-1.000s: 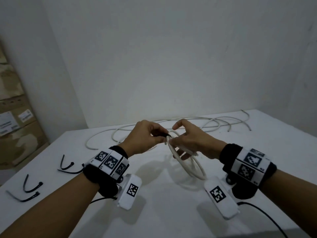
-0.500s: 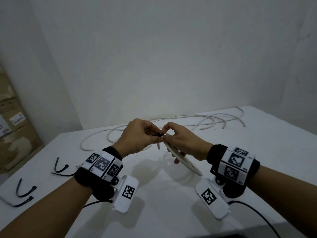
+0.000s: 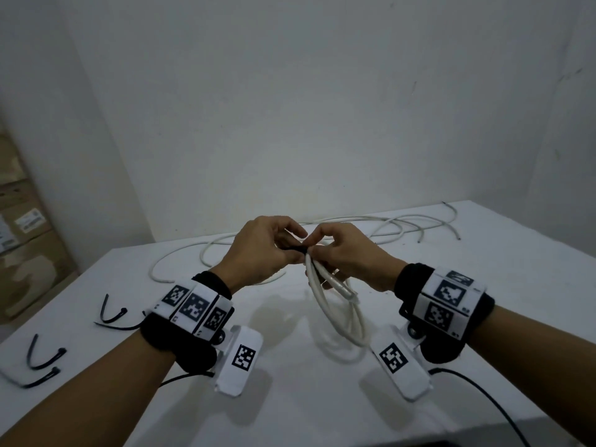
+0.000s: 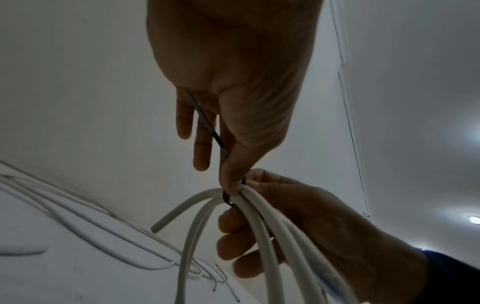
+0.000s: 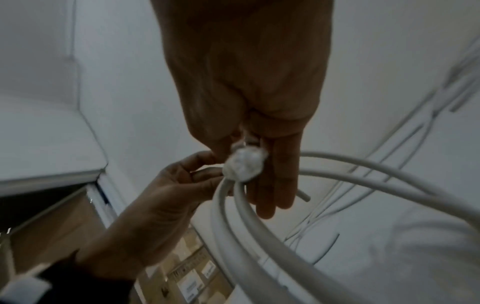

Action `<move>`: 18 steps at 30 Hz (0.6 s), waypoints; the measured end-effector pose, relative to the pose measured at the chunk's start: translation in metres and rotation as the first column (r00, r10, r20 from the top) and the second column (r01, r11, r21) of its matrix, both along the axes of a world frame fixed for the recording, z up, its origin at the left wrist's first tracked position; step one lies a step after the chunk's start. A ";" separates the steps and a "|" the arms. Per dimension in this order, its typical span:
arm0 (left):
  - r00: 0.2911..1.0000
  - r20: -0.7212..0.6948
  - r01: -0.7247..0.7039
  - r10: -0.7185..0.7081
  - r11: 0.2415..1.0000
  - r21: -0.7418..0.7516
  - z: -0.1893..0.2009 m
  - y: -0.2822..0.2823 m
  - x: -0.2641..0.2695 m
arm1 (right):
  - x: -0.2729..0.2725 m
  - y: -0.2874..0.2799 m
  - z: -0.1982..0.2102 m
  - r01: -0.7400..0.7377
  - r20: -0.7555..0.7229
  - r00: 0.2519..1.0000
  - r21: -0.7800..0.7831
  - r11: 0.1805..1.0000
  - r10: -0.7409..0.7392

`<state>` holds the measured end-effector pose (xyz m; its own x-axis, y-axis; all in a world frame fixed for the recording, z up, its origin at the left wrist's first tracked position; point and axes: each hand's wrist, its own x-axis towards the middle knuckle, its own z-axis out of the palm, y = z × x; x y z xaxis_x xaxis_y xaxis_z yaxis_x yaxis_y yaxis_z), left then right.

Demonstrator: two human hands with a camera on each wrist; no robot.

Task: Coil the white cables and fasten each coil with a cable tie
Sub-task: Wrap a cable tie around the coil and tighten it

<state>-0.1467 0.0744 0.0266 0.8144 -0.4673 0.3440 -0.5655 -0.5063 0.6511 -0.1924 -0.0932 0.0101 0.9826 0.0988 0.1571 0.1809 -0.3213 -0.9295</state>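
A white cable coil [image 3: 335, 304] hangs in the air above the white table [image 3: 322, 398], held at its top by both hands. A black cable tie [image 4: 225, 197] is looped round the gathered strands. My left hand [image 3: 267, 250] pinches the tie's strap [image 4: 207, 127] between thumb and fingers. My right hand [image 3: 345, 253] grips the coil [image 4: 262, 236] just below the tie, fingers curled round the strands. The right wrist view shows the coil [image 5: 233, 216] blurred under the fingers. More loose white cables [image 3: 403, 225] lie at the table's far side.
Spare black cable ties lie at the table's left edge [image 3: 113, 312], [image 3: 42, 362]. Cardboard boxes [image 3: 22, 240] stand beyond the table on the left. A white wall rises close behind the table. A black wrist-camera lead [image 3: 483, 395] trails across the near right.
Both hands stayed together at the top of the coil. The coil has turned and now hangs down more edge-on below the hands.
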 end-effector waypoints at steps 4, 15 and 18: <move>0.999 -0.009 0.041 -0.041 0.999 0.009 0.002 0.003 0.000 | 0.001 0.000 -0.002 0.082 0.236 0.971 -0.455 0.887 0.031; 0.990 0.002 0.142 -0.142 0.988 -0.065 -0.007 0.004 0.003 | 0.004 -0.003 -0.019 0.274 0.500 0.861 -0.610 0.743 0.093; 0.992 0.002 0.124 -0.124 0.990 -0.066 -0.010 0.001 0.006 | 0.008 -0.002 -0.018 0.288 0.505 0.861 -0.587 0.757 0.063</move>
<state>-0.1409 0.0756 0.0168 0.7526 -0.5410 0.3753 -0.6195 -0.3885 0.6822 -0.1843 -0.0952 -0.0081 0.8085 0.2393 0.5376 0.4528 -0.8365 -0.3086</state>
